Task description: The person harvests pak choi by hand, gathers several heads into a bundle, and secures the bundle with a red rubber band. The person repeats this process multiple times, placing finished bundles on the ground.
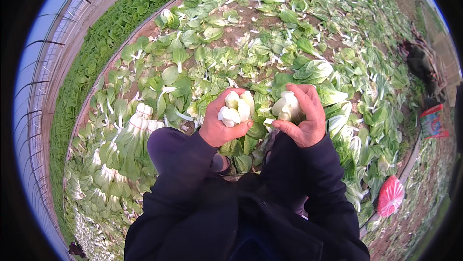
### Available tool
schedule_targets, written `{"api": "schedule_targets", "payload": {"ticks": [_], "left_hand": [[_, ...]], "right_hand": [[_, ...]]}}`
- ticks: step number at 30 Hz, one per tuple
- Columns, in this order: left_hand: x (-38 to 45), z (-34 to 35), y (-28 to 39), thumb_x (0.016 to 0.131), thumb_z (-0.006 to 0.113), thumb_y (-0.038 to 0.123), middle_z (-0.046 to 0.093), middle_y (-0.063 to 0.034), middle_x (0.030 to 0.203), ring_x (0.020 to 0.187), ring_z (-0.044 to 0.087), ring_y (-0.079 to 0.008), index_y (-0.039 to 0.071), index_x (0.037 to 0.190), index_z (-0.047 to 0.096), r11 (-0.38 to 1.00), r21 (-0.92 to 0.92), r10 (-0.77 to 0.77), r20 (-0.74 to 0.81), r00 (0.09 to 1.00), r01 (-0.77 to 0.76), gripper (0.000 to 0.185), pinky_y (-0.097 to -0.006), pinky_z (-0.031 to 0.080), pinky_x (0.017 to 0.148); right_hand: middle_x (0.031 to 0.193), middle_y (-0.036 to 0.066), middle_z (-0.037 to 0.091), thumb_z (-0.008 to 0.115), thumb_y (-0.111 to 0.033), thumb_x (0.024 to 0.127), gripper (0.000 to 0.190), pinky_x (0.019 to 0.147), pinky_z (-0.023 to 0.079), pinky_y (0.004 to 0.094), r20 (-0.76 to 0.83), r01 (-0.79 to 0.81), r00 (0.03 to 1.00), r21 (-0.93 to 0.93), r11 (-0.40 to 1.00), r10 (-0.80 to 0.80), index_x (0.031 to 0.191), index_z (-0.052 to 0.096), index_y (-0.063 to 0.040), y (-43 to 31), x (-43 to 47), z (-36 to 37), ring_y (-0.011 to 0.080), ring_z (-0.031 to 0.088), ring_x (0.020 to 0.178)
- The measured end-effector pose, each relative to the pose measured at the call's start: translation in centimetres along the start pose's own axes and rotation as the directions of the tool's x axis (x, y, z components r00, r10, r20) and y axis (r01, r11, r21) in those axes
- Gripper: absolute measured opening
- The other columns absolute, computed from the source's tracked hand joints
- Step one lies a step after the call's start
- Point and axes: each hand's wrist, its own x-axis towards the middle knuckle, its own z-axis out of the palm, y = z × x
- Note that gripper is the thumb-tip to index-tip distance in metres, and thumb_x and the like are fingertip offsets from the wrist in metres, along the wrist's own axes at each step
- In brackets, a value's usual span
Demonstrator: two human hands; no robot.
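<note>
My left hand [221, 118] is closed around several heads of leafy greens, probably bok choy [237, 108], with their pale stem ends facing up. Beside it, my right hand [307, 116] grips another head [287, 106], its white base held between thumb and fingers. Leaves hang below both hands, partly hidden by them. To the left, bundles of greens [141, 122] lie tied with thin red bands. More heads with white stems [342, 120] lie on the ground just right of my right hand.
Loose leaves [217, 62] cover the soil all around. Left of them, past a narrow border, grows a bed of green plants [108, 37] beside a hooped greenhouse wall [39, 87]. At right are a pink bundle [390, 196], a red and blue bag [432, 122] and a dark heap [421, 62].
</note>
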Motion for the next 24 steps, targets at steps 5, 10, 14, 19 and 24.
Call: {"api": "schedule_targets", "payload": {"ticks": [5, 10, 14, 19, 24], "left_hand": [[-1.9, 0.1, 0.1, 0.082, 0.086, 0.011, 0.064, -0.0077, 0.127, 0.116, 0.062, -0.0165, -0.001, 0.143, 0.05, 0.996, -0.09, -0.03, -0.071, 0.997, 0.023, 0.072, -0.0345, 0.051, 0.101], [-3.5, -0.1, -0.3, 0.082, 0.09, 0.015, 0.062, -0.006, 0.132, 0.121, 0.06, -0.0159, 0.001, 0.145, 0.049, 0.975, -0.216, -0.069, -0.047, 0.996, 0.058, 0.077, -0.0346, 0.05, 0.104], [-4.7, -1.2, 0.1, 0.079, 0.088, 0.009, 0.064, -0.0056, 0.129, 0.115, 0.062, -0.0151, 0.002, 0.144, 0.052, 0.994, -0.088, -0.07, -0.045, 0.997, 0.066, 0.074, -0.0334, 0.05, 0.101], [-5.9, -2.3, 1.0, 0.075, 0.083, 0.007, 0.066, -0.0035, 0.116, 0.106, 0.062, -0.0128, 0.003, 0.135, 0.057, 0.991, -0.067, -0.117, -0.009, 0.993, 0.116, 0.066, -0.0305, 0.051, 0.094], [-6.4, -2.2, 0.4, 0.075, 0.083, 0.01, 0.067, -0.0022, 0.111, 0.102, 0.063, -0.0111, 0.003, 0.129, 0.059, 0.941, -0.275, -0.191, 0.042, 0.981, 0.196, 0.06, -0.0307, 0.051, 0.091]], "right_hand": [[0.137, 0.023, 0.061, 0.092, -0.036, 0.08, 0.085, 0.098, 0.054, 0.0437, 0.011, 0.024, 1.0, 0.164, 0.986, -0.026, 0.147, 0.054, 0.001, -1.8, -0.5, 6.1, 0.0398, 0.064, 0.12], [0.128, 0.023, 0.065, 0.083, -0.041, 0.091, 0.08, 0.098, 0.052, 0.0418, 0.051, -0.108, 0.994, 0.252, 0.962, 0.098, 0.149, 0.049, 0.002, -2.5, -2.2, 8.3, 0.0387, 0.065, 0.114], [0.124, 0.02, 0.065, 0.082, -0.037, 0.092, 0.076, 0.096, 0.051, 0.0396, 0.099, -0.114, 0.991, 0.268, 0.957, 0.09, 0.149, 0.05, 0.002, -2.6, -2.7, 7.7, 0.036, 0.065, 0.108], [0.123, 0.016, 0.067, 0.082, -0.032, 0.094, 0.073, 0.097, 0.051, 0.0354, 0.115, -0.232, 0.972, 0.354, 0.906, 0.204, 0.15, 0.05, 0.002, -2.3, -2.1, 6.8, 0.0263, 0.066, 0.108], [0.138, 0.015, 0.065, 0.075, -0.029, 0.101, 0.069, 0.108, 0.046, 0.0353, 0.256, -0.321, 0.944, 0.549, 0.772, 0.21, 0.154, 0.044, 0.002, -2.6, -2.5, 8.5, 0.0238, 0.062, 0.125]]}}
